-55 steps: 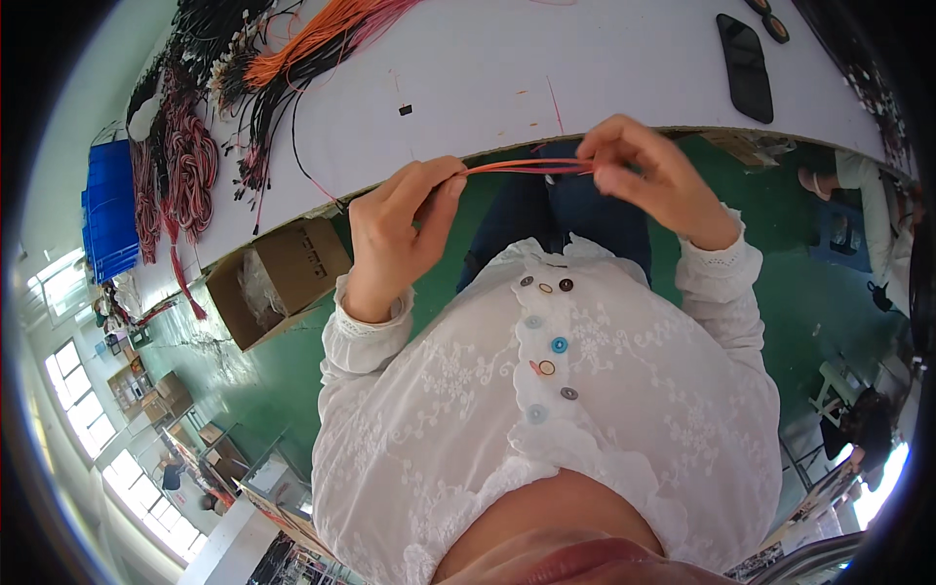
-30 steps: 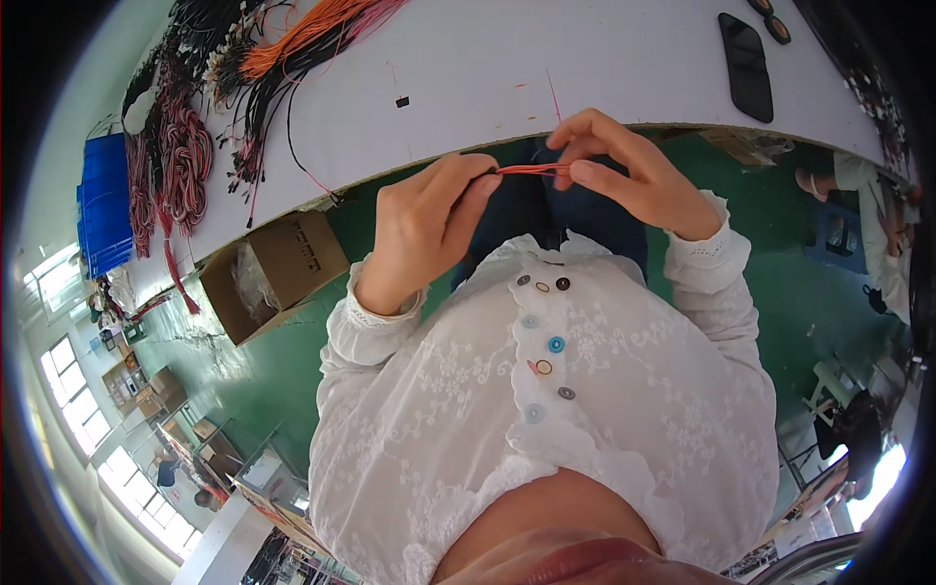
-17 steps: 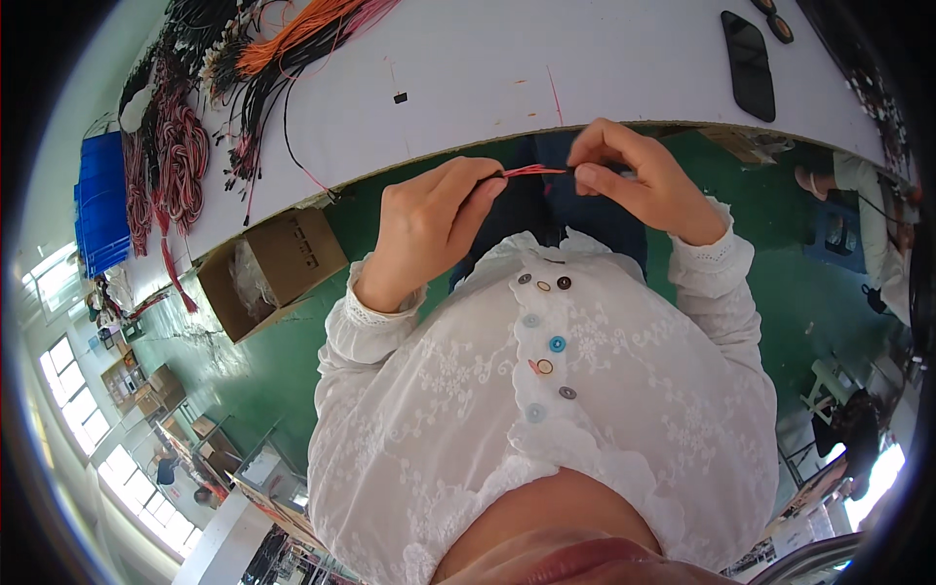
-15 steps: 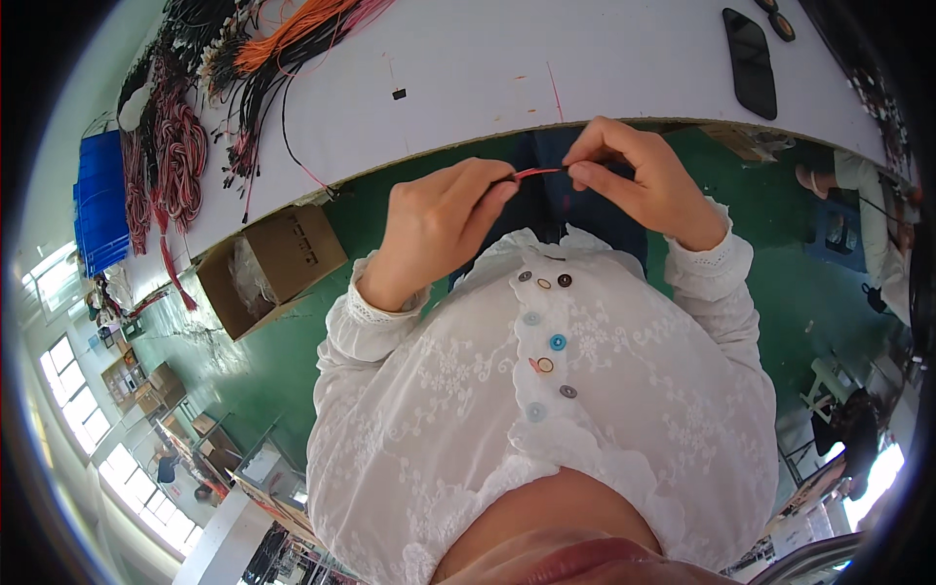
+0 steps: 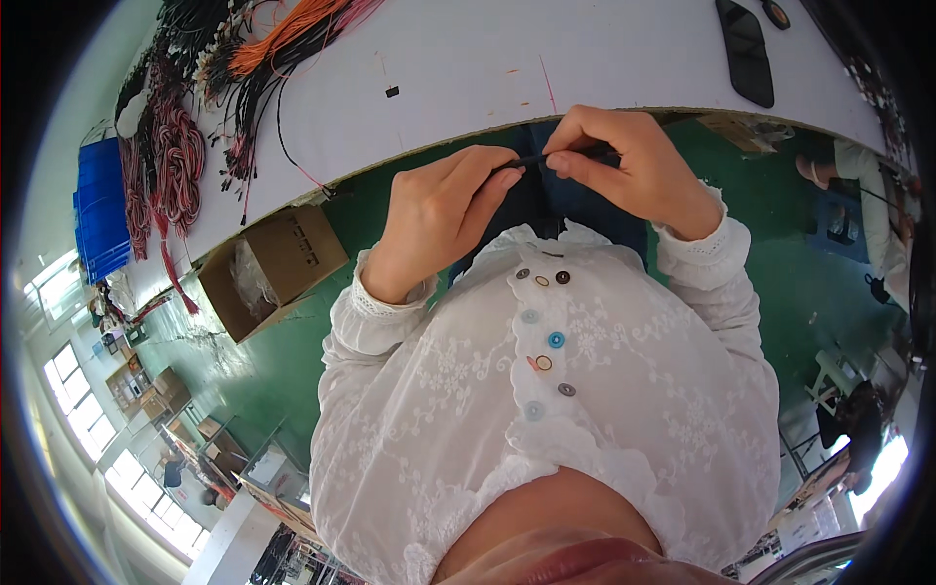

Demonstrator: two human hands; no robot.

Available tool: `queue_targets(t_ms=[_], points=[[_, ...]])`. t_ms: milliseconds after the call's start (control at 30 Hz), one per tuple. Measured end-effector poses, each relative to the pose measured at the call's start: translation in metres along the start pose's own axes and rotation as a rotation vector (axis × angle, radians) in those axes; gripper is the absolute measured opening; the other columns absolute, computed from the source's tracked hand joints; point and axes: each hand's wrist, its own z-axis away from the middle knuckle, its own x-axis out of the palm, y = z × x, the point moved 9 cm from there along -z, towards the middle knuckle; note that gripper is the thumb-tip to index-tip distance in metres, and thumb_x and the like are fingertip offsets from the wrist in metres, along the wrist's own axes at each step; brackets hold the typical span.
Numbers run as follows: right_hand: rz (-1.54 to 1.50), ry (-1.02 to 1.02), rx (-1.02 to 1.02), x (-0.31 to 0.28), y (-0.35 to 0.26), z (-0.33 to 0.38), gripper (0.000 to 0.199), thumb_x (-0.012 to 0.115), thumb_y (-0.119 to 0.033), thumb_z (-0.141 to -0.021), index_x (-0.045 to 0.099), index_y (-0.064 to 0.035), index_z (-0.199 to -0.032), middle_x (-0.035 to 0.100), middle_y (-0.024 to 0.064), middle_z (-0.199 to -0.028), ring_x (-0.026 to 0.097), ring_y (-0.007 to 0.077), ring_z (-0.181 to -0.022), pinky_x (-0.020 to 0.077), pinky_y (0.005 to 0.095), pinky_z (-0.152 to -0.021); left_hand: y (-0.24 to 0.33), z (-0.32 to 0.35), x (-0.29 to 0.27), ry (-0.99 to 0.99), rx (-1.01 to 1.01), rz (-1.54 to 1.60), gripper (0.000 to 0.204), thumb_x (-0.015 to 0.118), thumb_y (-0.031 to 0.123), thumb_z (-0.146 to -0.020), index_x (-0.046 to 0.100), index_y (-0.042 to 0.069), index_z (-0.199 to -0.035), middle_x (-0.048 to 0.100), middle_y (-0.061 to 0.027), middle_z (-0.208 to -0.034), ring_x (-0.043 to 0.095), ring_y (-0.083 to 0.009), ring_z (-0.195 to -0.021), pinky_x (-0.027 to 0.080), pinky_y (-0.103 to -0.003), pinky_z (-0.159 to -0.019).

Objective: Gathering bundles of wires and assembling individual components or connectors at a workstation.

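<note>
Just off the front edge of the table (image 5: 468, 88), both my hands pinch a thin wire (image 5: 531, 160) with a black covering. My left hand (image 5: 434, 210) is closed on one end, thumb and forefinger together. A short way to the right, my right hand (image 5: 639, 171) grips the other part between thumb and fingertips. Black shows in the narrow gap between the hands, and a dark piece lies along the right fingers. The wire's ends are hidden in my hands.
Wire bundles (image 5: 175, 132) and orange cables (image 5: 292, 39) lie at the table's left. A small black piece (image 5: 392, 92), a red wire (image 5: 548, 83) and a phone (image 5: 745, 54) lie farther right. An open cardboard box (image 5: 292, 255) and a blue bin (image 5: 100, 210) stand left.
The gap between my hands has narrowed, the right hand having moved left. Red wire showed between them before; now only black does.
</note>
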Motion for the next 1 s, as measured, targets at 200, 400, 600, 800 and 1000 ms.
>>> queue_targets(t_ms=[200, 400, 600, 800, 1000], points=[[0.089, -0.014, -0.040, 0.001, -0.007, 0.002, 0.008, 0.069, -0.004, -0.093, 0.067, 0.0005, -0.100, 0.069, 0.0067, -0.086, 0.062, 0.0144, -0.075, 0.0517, 0.0278, -0.072, 0.005, 0.002, 0.014, -0.057, 0.024, -0.010, 0.013, 0.073, 0.008, -0.088, 0.069, 0.003, -0.099, 0.071, -0.0077, -0.084, 0.066, -0.0247, -0.063, 0.049, -0.033, -0.052], [0.169, 0.254, -0.265, -0.006, -0.030, -0.001, 0.006, 0.065, -0.004, -0.096, 0.067, 0.0014, -0.097, 0.070, 0.0082, -0.088, 0.060, 0.0130, -0.074, 0.0507, 0.0274, -0.070, -0.034, -0.003, -0.016, 0.189, -0.296, 0.099, 0.012, 0.060, 0.013, -0.102, 0.068, 0.004, -0.106, 0.068, -0.0030, -0.081, 0.050, -0.0075, -0.057, 0.041, -0.025, -0.052], [0.004, 0.604, 0.267, -0.021, 0.091, 0.115, 0.033, 0.051, -0.029, -0.107, 0.064, 0.0005, -0.115, 0.070, 0.0174, -0.113, 0.065, 0.0128, -0.083, 0.0530, 0.0289, -0.076, -0.071, 0.057, -0.098, 0.628, -0.351, 1.155, 0.027, 0.049, 0.028, -0.109, 0.056, 0.002, -0.111, 0.036, 0.0058, -0.073, 0.021, -0.0045, -0.053, 0.018, -0.024, -0.045], [-1.079, 0.584, 0.526, 0.067, 0.171, 0.078, 0.052, 0.040, -0.044, -0.110, 0.055, 0.0000, -0.134, 0.070, 0.0156, -0.116, 0.070, 0.0237, -0.099, 0.0550, 0.0370, -0.093, -0.077, 0.078, -0.094, 0.640, -0.324, 1.470, 0.020, 0.046, 0.026, -0.111, 0.050, 0.006, -0.109, 0.028, 0.0051, -0.071, 0.021, -0.0051, -0.055, 0.020, -0.024, -0.046], [-0.908, 0.481, 0.328, 0.041, 0.100, 0.069, 0.061, 0.030, -0.050, -0.110, 0.062, 0.0006, -0.117, 0.073, 0.0161, -0.103, 0.070, 0.0241, -0.089, 0.0557, 0.0366, -0.087, -0.105, 0.155, -0.114, 0.934, -0.607, 0.743, 0.052, 0.056, 0.029, -0.106, 0.043, -0.001, -0.147, 0.058, -0.0051, -0.093, 0.049, -0.0104, -0.072, 0.042, -0.024, -0.061]])
